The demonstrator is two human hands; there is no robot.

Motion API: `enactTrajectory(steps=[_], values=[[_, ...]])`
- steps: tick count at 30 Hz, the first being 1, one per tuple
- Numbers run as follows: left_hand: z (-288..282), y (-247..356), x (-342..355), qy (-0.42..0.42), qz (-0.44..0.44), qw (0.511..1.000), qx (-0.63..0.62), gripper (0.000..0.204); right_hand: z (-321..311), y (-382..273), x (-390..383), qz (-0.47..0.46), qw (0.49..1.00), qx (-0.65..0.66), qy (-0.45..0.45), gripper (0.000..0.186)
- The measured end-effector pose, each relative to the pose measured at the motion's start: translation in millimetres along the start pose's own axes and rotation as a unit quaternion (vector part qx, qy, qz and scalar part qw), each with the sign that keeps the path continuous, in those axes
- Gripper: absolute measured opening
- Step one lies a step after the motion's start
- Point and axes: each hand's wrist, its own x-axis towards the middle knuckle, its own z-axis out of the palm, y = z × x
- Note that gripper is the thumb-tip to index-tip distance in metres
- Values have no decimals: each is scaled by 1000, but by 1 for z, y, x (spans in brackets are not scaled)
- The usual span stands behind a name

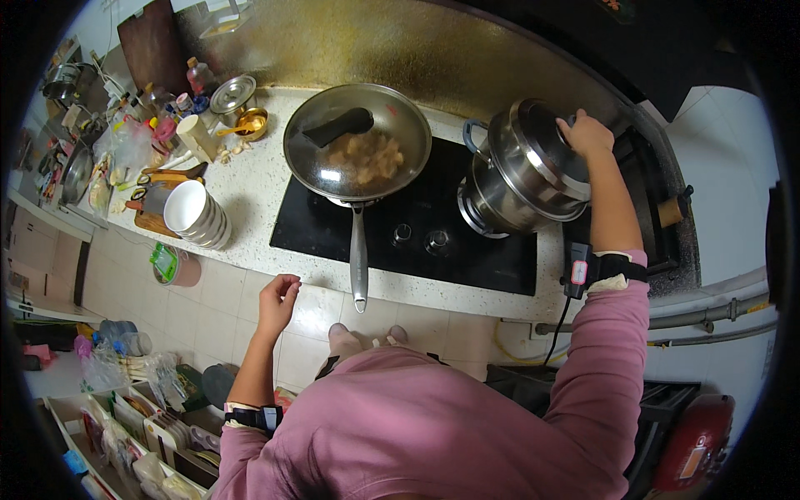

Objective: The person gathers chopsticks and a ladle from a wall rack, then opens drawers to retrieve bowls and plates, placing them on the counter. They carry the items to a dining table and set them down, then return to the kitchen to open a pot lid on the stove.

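Note:
Fingers of my right hand are closed at the top of a domed steel lid, and the part they grip is mostly hidden. The lid is at the top of a tall steel pot on the right burner; whether it sits fully down I cannot tell. My left hand hangs in front of the counter edge, fingers loosely bent, with nothing visible in it. Nearest to it is the long metal handle of a wok on the left burner. A glass lid with a black grip covers the wok, and brown chunks of food show through.
Left of the black cooktop stand stacked white bowls and a cutting board. Behind them are a small golden bowl, a lidded steel container and several bottles. A bin stands on the floor. Pipes run at right.

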Motion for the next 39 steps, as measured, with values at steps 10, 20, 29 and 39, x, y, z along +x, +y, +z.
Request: enactTrajectory(steps=[10, 20, 29, 39], values=[[61, 166, 95, -200, 134, 959, -150, 22, 66, 151, -78, 97, 723, 614, 303, 46], [247, 235, 231, -213, -34, 972, -97, 34, 201, 194, -86, 211, 640, 738, -46, 49], [295, 219, 277, -135, 12, 989, 52, 31, 224, 192, -25, 245, 710, 659, -49, 33], [295, 217, 275, -114, 50, 989, 82, 36, 45, 89, -38, -228, 890, 220, 328, 43]])
